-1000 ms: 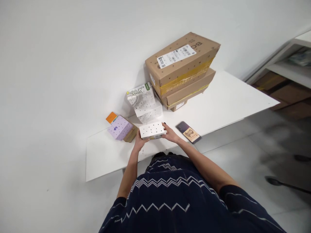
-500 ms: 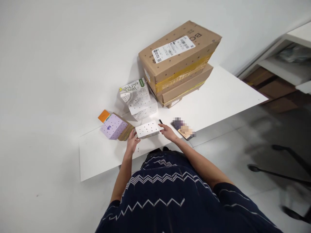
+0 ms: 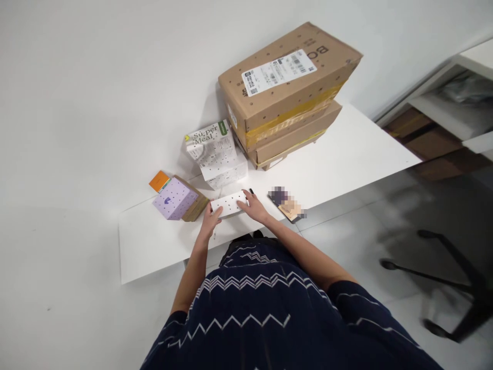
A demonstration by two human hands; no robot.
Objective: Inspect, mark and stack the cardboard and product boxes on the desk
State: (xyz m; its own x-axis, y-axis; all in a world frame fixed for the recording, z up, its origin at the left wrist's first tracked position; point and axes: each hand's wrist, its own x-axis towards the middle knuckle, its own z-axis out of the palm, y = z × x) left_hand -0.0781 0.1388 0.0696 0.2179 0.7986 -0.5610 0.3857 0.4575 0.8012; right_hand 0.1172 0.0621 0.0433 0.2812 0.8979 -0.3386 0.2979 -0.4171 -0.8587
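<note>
A small white box (image 3: 230,203) with dark dots on its top is held between my two hands, low over the front part of the white table. My left hand (image 3: 211,220) grips its left end, thumb on the near top edge. At its right end, my right hand (image 3: 252,206) is closed on it with the thumb on top and fingers along the far side. A dark pen-like stick (image 3: 251,191) lies just beyond the right hand. To the left of the box is a lilac dotted box (image 3: 175,199) against a brown carton (image 3: 197,208).
Behind stand white "Super Meal" boxes (image 3: 215,154) and a tall stack of taped cardboard boxes (image 3: 285,92). An orange card or packet (image 3: 159,181) sits at the wall. A phone (image 3: 285,204), partly blurred, lies near the front edge of the table (image 3: 154,246). At right are a shelf (image 3: 442,110) and chair legs (image 3: 454,272).
My right hand has moved from the box's right edge onto its top, and the left thumb has come over the near edge. The box shows less of its front side. The view has shifted slightly.
</note>
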